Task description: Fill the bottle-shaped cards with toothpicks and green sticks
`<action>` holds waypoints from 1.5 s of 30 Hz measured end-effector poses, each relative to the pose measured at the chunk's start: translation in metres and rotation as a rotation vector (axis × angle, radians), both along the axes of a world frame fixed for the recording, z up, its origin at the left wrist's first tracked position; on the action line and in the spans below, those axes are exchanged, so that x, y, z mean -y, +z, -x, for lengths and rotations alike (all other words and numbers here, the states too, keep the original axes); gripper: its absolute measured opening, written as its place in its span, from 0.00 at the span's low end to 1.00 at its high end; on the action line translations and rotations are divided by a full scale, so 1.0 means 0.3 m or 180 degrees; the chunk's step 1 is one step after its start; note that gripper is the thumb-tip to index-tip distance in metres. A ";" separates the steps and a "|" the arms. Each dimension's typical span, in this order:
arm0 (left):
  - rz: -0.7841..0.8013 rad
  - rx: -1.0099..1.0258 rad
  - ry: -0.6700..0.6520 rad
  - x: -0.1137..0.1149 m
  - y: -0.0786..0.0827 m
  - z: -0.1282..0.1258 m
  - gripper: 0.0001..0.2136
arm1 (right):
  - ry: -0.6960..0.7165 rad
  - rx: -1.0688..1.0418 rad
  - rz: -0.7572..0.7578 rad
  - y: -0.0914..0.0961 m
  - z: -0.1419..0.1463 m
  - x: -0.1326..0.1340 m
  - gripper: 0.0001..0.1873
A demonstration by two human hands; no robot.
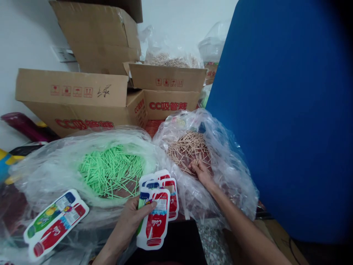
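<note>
My left hand (pixel 131 217) is closed around several bottle-shaped candy packets (pixel 158 224), fanned out with the thumb on top. They are printed in red with "Cola"; green sticks show inside the front one. My right hand (pixel 200 170) reaches into a clear plastic bag (pixel 234 176) of thin brown candy sticks (pixel 187 147). Its fingers are curled together at the near edge of the pile, apparently on a few sticks, though the fingertips are partly hidden. To the left, an open plastic bag (pixel 52 158) holds bright green candy sticks (pixel 110 171).
Another packet (pixel 56 224) lies on plastic at the lower left. Cardboard boxes (pixel 82 88) stand behind the bags, and one (pixel 168 79) has a bag of brown sticks on top. A large blue panel (pixel 286 121) borders the right side. A dark red cylinder (pixel 26 125) lies at far left.
</note>
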State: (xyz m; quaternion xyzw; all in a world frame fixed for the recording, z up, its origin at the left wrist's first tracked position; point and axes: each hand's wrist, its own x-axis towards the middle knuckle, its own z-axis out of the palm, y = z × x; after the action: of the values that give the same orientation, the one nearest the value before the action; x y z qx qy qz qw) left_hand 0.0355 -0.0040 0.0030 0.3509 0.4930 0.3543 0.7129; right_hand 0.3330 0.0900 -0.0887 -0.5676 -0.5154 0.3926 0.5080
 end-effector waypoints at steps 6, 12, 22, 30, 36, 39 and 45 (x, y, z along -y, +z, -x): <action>-0.0114 0.0006 -0.0129 -0.006 0.006 -0.007 0.09 | -0.0199 -0.0296 -0.0085 0.018 0.006 0.000 0.14; -0.0199 0.0102 -0.0370 -0.043 0.015 -0.037 0.09 | -0.0306 -0.1207 -0.0395 0.183 0.037 0.013 0.14; -0.0369 0.0482 -0.0565 -0.070 0.027 -0.078 0.09 | 0.0140 -0.3101 -0.0507 0.394 0.368 0.199 0.06; -0.0390 0.0620 -0.0504 -0.064 0.033 -0.074 0.11 | 0.0201 -0.2947 -0.0308 0.385 0.437 0.226 0.08; -0.0480 0.0713 -0.0369 -0.075 0.051 -0.073 0.20 | 0.0325 -0.2740 0.0131 0.358 0.423 0.257 0.09; -0.0526 0.0497 -0.0295 -0.084 0.044 -0.066 0.14 | 0.0798 -0.2524 0.0270 0.353 0.412 0.260 0.10; -0.0634 0.0421 -0.0370 -0.100 0.038 -0.062 0.14 | 0.0882 -0.2068 -0.0148 0.371 0.382 0.222 0.19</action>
State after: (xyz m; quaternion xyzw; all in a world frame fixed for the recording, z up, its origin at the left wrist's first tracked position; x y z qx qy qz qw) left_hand 0.0541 0.0259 0.0143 0.4238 0.3861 0.3820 0.7248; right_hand 0.2184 0.0235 0.0227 -0.3260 -0.4078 0.6060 0.6001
